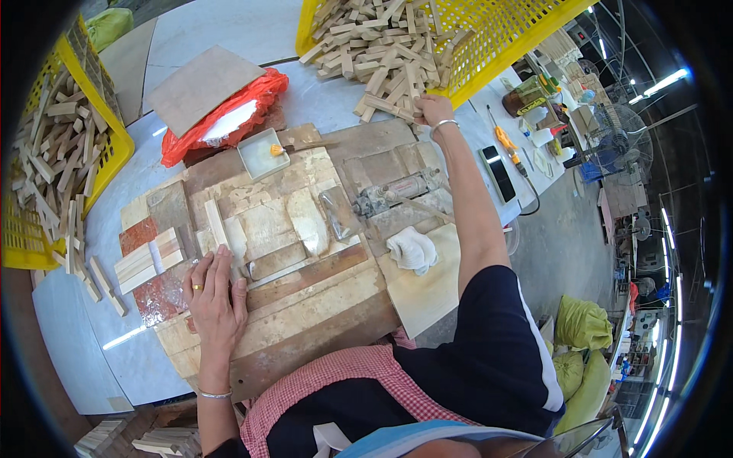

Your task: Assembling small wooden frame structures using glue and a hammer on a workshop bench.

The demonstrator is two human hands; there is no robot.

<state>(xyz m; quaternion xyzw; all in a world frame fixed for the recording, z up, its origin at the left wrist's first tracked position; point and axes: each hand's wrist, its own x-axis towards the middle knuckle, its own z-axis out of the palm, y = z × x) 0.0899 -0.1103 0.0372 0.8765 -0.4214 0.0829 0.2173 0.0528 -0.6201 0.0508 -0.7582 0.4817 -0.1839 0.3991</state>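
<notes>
My left hand [216, 301] lies palm down on the wooden work board [321, 305], fingers stretched out. Its fingertips touch the near end of a small pale wooden block [215, 222]. Left of it, several wooden strips [137, 266] lie side by side. My right hand [436, 111] reaches far forward to the heap of loose wooden blocks [382, 61] at the yellow basket's edge. Its fingers are closed on a block at the heap's near side, partly hidden by the hand. A shallow white tray [250, 163] with a small orange-yellow item [276, 150] sits at the board's far side.
Yellow baskets stand at far right [489, 53] and left [114, 164]. A red plastic bag [267, 95] lies under a flat board [202, 88]. Nearby are a metal cylinder [401, 188], a white cloth [412, 250], a phone [498, 174] and an orange-handled tool [505, 140].
</notes>
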